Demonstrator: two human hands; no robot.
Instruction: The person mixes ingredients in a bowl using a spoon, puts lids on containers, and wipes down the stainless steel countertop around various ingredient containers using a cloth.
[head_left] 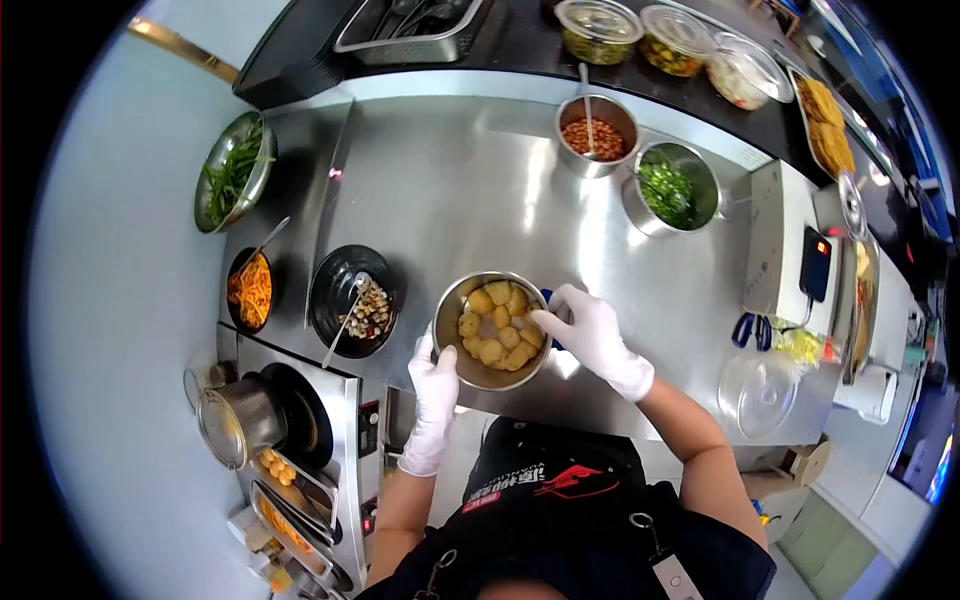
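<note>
A round steel bowl (449, 323) with peeled yellow potato pieces (500, 322) in it is at the front edge of the steel counter. My left hand (433, 395), in a white glove, grips the left side of its rim, thumb on top. My right hand (595, 345), gloved too, is closed at the right side of the rim, its thumb reaching over the edge. Something dark blue (548, 295) shows beside the right fingers; what it is stays partly hidden. Left of the bowl stands a black bowl (330, 285) with chopped bits and a spoon (345, 320).
Steel pots of peanuts (592, 138) and chopped greens (668, 192) stand at the back. Green vegetables fill a metal bowl (262, 190) at left, near orange shreds (250, 290). A steel pot (240, 415) is front left. At right lie blue-handled scissors (750, 330) and a clear lid (758, 393).
</note>
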